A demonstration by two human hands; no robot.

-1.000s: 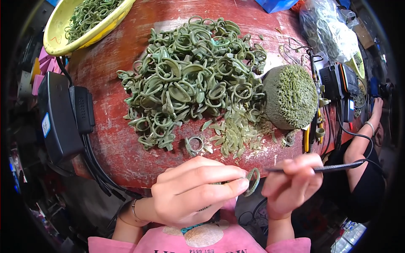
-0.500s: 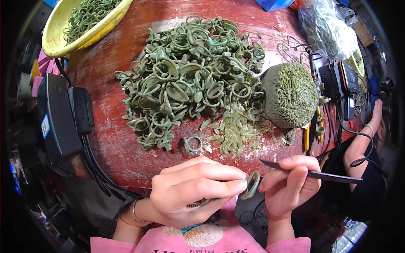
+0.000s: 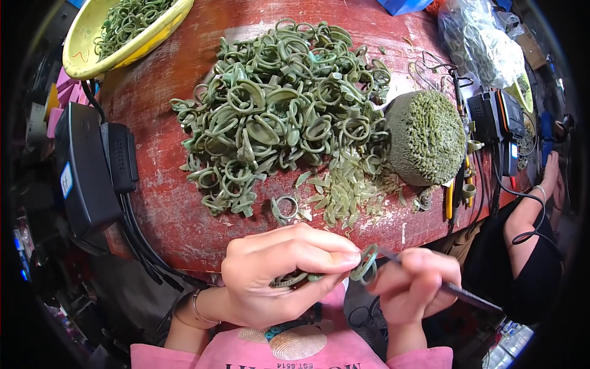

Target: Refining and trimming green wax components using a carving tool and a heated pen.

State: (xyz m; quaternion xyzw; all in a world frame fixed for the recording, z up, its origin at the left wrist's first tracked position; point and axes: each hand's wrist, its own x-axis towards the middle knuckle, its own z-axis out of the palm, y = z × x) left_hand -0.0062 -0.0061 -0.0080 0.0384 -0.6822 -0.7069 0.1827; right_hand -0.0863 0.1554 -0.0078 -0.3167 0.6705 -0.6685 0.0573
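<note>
Dull green and waxy-looking, a small ring (image 3: 372, 258) is sitting at the fingertips of the left hand (image 3: 286, 261), which is pinching its near side between thumb and index finger while its loop is standing out toward the right hand. More green ring pieces (image 3: 286, 280) are resting in the curl of that same hand. The right hand (image 3: 418, 283) is closing its fingers around a slim dark tool (image 3: 472, 297), whose tip is pointing at the ring's upper edge; whether it is touching, I cannot tell.

The ring is probably weighing very little, and its thin band is looking stiff but brittle, so hard squeezing would likely be bending or snapping it. The thicker part of the band seems the safer place for taking hold, with a light pinch leaving the loop free; a smooth, waxy surface may be feeling slightly slippery.

Just beyond the left hand, a lone ring (image 3: 276, 210) is lying on the red tabletop (image 3: 160, 227). Ahead of the gap between the hands, pale green slivers (image 3: 344, 194) are scattering beside a big tangled heap of rings (image 3: 264, 117). Ahead of the right hand, a rough green block (image 3: 427, 141) is standing near the heap's right side. Farthest ahead and left of the left hand, a yellow basin (image 3: 80, 37) is holding more rings
</note>
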